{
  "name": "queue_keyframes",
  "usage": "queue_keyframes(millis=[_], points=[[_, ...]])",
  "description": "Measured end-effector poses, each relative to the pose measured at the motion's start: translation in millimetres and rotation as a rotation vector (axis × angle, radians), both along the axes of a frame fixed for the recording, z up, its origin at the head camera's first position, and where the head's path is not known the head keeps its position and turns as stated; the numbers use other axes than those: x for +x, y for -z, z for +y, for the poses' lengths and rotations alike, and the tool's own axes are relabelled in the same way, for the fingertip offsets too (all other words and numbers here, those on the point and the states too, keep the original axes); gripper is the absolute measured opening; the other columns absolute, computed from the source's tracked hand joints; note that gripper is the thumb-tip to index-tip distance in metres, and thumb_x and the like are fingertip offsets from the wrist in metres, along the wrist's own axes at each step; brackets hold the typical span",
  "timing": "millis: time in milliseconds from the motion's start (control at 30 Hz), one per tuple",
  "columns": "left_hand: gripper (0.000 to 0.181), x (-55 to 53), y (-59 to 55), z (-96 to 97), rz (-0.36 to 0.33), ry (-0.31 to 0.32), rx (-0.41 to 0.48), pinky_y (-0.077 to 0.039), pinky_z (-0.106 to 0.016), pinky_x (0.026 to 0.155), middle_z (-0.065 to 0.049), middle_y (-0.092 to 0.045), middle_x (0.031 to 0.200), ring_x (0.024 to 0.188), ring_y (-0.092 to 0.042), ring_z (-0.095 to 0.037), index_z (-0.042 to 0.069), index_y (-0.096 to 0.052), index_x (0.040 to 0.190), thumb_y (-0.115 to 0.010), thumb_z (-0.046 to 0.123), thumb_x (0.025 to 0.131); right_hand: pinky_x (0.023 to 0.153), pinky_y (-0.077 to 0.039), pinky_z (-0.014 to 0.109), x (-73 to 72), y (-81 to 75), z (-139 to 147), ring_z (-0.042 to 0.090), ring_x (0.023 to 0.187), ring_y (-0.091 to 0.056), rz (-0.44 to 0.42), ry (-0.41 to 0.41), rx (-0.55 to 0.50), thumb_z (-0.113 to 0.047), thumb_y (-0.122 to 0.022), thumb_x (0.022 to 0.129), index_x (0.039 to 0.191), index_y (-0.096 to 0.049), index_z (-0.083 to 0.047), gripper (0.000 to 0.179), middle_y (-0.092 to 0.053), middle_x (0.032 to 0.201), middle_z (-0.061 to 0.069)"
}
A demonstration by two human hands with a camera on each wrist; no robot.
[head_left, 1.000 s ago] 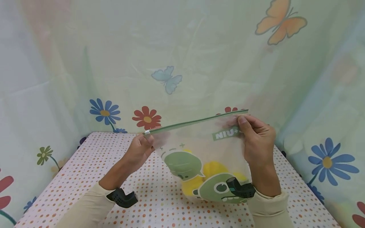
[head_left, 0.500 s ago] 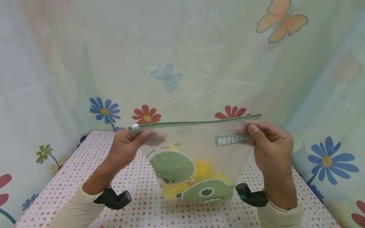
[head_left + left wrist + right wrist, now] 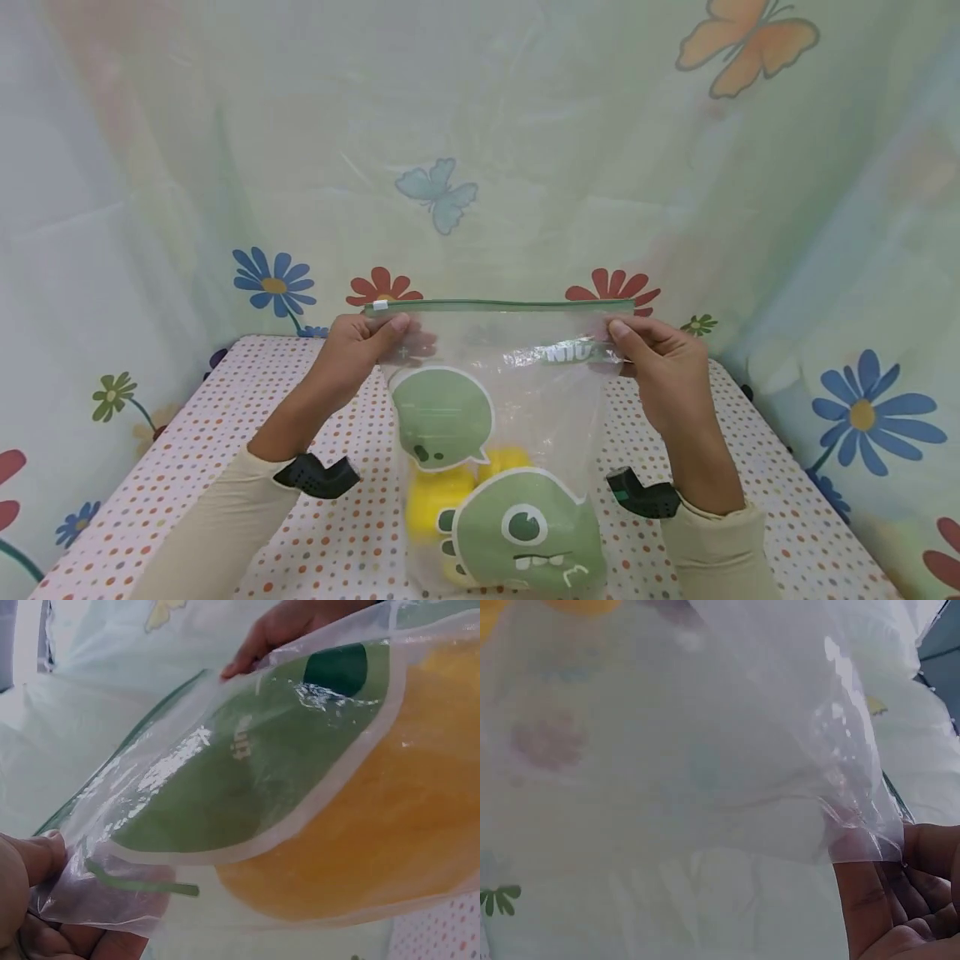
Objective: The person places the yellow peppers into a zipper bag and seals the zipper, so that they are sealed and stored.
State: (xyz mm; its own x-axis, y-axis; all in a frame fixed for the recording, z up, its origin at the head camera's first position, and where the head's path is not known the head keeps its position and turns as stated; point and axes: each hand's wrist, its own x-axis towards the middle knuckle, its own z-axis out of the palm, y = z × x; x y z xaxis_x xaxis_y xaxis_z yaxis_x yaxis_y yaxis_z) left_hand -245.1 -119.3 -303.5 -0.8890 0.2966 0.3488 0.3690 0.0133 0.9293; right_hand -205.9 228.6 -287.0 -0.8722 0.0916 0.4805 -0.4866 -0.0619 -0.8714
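Note:
A translucent zip bag (image 3: 540,417) with green cartoon prints hangs upright between my two hands in the head view. Yellow rounded things (image 3: 438,504) lie in its lower part, partly behind the prints; their kind cannot be made out. My left hand (image 3: 352,354) pinches the bag's upper left corner, just below the white slider (image 3: 380,305) on the green zip strip (image 3: 502,306). At the upper right corner my right hand (image 3: 667,367) pinches the film between thumb and fingers. In the right wrist view, the film (image 3: 862,832) is creased at that pinch.
A white table with a dotted cover (image 3: 315,533) lies beneath the bag. Behind it hangs a printed curtain (image 3: 540,183) with flowers and butterflies, which also runs down both sides. Each wrist wears a black camera (image 3: 318,477).
The bag first tilted with its right end higher and was drawn wide; now its zip edge is level. It hangs straighter and lower, and my hands have come closer together.

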Motion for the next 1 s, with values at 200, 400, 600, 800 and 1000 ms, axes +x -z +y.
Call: queue_keyframes(millis=[200,400,600,800,1000], points=[[0.037,-51.9,19.8,7.1,-0.205,-0.086,0.011,-0.053,-0.032,0.086,-0.008,-0.073,0.104,0.105,-0.066,-0.017,0.0,-0.067,0.12,-0.06,0.028,0.096,0.068,-0.056,0.026,-52.8,15.5,0.3,0.01,0.078,-0.067,-0.146,-0.002,0.065,-0.018,-0.067,0.091,0.107,-0.071,0.001,0.025,-0.066,0.091,0.001],[0.033,-90.0,48.2,14.1,-0.36,-0.103,0.027,-0.053,-0.033,0.087,-0.013,-0.071,0.109,0.102,-0.068,-0.021,-0.002,-0.064,0.122,-0.057,0.02,0.098,0.075,-0.055,0.025,-105.3,47.8,2.9,0.01,0.083,-0.066,-0.35,-0.021,0.157,-0.025,-0.061,0.096,0.124,-0.058,0.009,0.045,-0.06,0.104,0.006],[0.042,-106.2,85.9,22.2,-0.45,-0.141,-0.002,-0.053,-0.035,0.086,-0.019,-0.068,0.113,0.099,-0.069,-0.026,-0.004,-0.048,0.138,-0.053,0.013,0.1,0.076,-0.055,0.026,-130.0,84.9,2.7,0.013,0.082,-0.064,-0.521,0.005,0.257,-0.023,-0.055,0.099,0.128,-0.059,0.005,0.04,-0.058,0.112,0.014],[0.043,-109.2,106.3,25.4,-0.477,-0.226,-0.066,-0.054,-0.034,0.084,-0.017,-0.067,0.117,0.1,-0.068,-0.024,0.0,-0.047,0.14,-0.053,0.014,0.1,0.073,-0.055,0.024,-136.0,104.9,2.5,0.012,0.08,-0.061,-0.571,0.042,0.32,-0.023,-0.052,0.1,0.128,-0.059,0.003,0.039,-0.059,0.112,0.015],[0.058,-108.5,113.9,17.8,-0.492,-0.322,-0.231,-0.052,-0.038,0.089,-0.018,-0.057,0.128,0.104,-0.062,-0.027,0.004,-0.034,0.15,-0.056,0.013,0.097,0.071,-0.054,0.026,-140.9,119.1,3.4,0.015,0.08,-0.054,-0.626,0.082,0.407,-0.024,-0.051,0.1,0.129,-0.058,0.003,0.04,-0.057,0.115,0.015]])
